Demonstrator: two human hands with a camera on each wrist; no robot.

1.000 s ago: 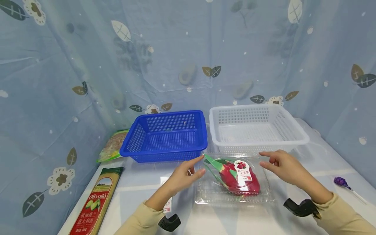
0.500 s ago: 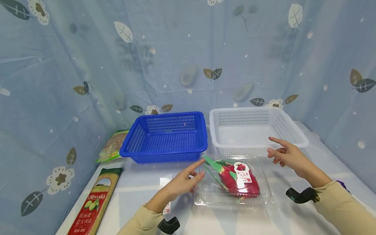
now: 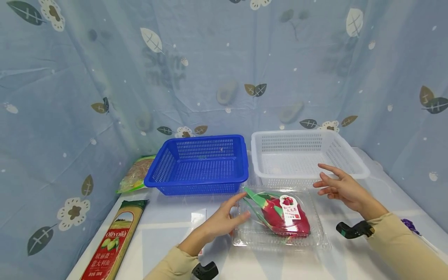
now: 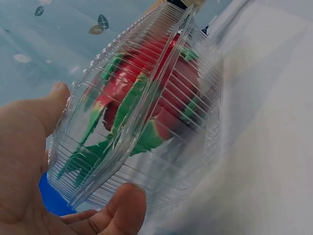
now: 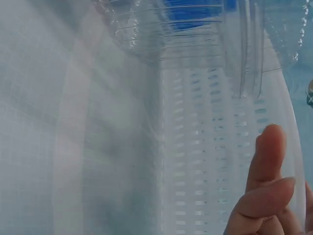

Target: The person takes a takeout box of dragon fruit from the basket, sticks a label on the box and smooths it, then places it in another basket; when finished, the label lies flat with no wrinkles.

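Observation:
A clear plastic clamshell box (image 3: pixel 245 237) lies closed on the table in the head view, with a red and green dragon fruit (image 3: pixel 273 219) inside and a white sticker (image 3: pixel 289 208) on its lid. My left hand (image 3: pixel 222 221) is at the box's left end, thumb and fingers spread. In the left wrist view, that hand (image 4: pixel 29 127) has its fingertips right at the clear wall. To the right of the box, my right hand (image 3: pixel 344 190) holds nothing, its fingers extended loosely in front of the white basket (image 3: pixel 311 175). The right wrist view shows this hand's fingers (image 5: pixel 269 156) beside the basket.
A blue basket (image 3: pixel 199 181) stands left of the white one. Along the left edge lie a red spaghetti pack (image 3: pixel 113 243) and a green-edged bag (image 3: pixel 136 175). A printed white strip (image 3: pixel 198 217) is by my left forearm. A purple lollipop (image 3: pixel 409 225) lies far right.
My right hand has moved away from the box's right edge, rightward and up toward the white basket. The left hand stays at the box's left end with its fingers slightly shifted.

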